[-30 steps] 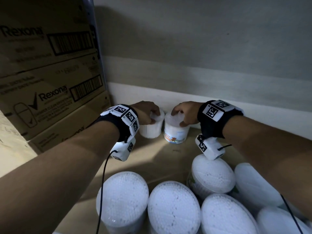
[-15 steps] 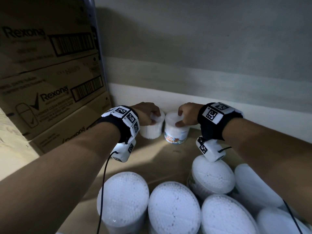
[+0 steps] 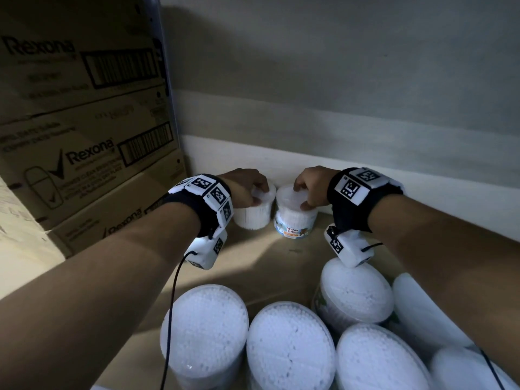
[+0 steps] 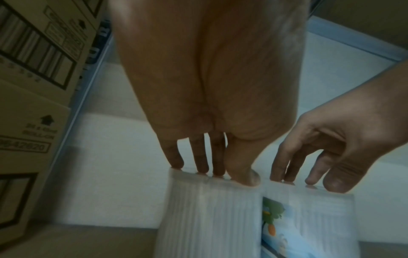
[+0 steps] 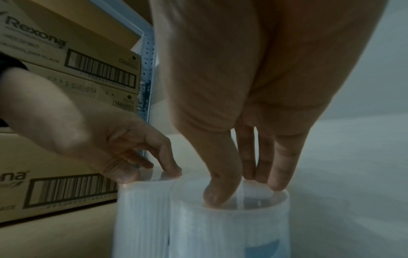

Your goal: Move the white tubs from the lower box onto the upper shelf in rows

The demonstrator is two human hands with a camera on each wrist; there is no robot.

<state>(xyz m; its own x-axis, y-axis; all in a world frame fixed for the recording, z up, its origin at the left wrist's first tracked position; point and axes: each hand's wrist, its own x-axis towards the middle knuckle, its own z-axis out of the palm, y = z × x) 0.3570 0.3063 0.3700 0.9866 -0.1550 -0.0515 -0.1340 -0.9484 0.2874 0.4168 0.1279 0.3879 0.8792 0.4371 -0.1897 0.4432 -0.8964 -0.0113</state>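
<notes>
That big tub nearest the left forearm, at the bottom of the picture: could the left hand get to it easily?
Probably yes. The big tub stands uncovered beside the left forearm, but the left hand is busy gripping a small tub first.

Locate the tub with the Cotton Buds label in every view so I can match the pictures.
Head: the labelled tub stands at centre, against the back wall, under the right hand.
Left wrist: lower right, its colourful label facing the camera.
Right wrist: bottom centre, nearest tub.
Shared landmark: the plain tub beside it, held by the left hand.
</notes>
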